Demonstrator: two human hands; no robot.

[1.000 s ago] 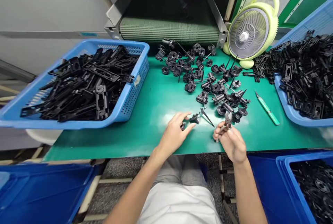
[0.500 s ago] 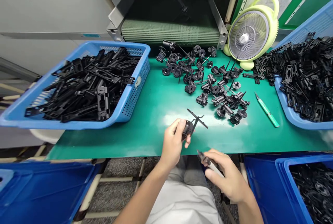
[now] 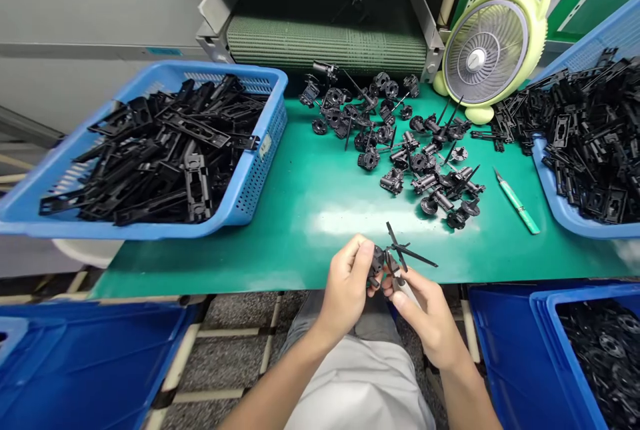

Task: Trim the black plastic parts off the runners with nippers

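Observation:
Near the front edge of the green table, my left hand [image 3: 350,283] grips a black plastic part [image 3: 377,263] between thumb and fingers. From that part a thin cross-shaped sprue [image 3: 400,248] sticks out to the right. My right hand [image 3: 425,313] is closed around cutting pliers [image 3: 399,277] with pale handles. Their jaws are up against the place where the sprue meets the part; whether they are closed on it I cannot tell. Beyond my hands lies a loose pile of similar black parts [image 3: 420,162], some with sprues attached.
A blue basket [image 3: 250,200] of long black pieces stands left, another blue basket [image 3: 565,220] of black pieces right. A green-handled craft knife [image 3: 517,202] lies near the right basket. Behind are a yellow-green fan [image 3: 537,33] and a conveyor belt [image 3: 325,47]. Blue bins [image 3: 535,350] stand below.
My right hand has moved up and left, bringing the pliers to the black part. My left hand has shifted slightly right and turned the part, so its sprue points further right.

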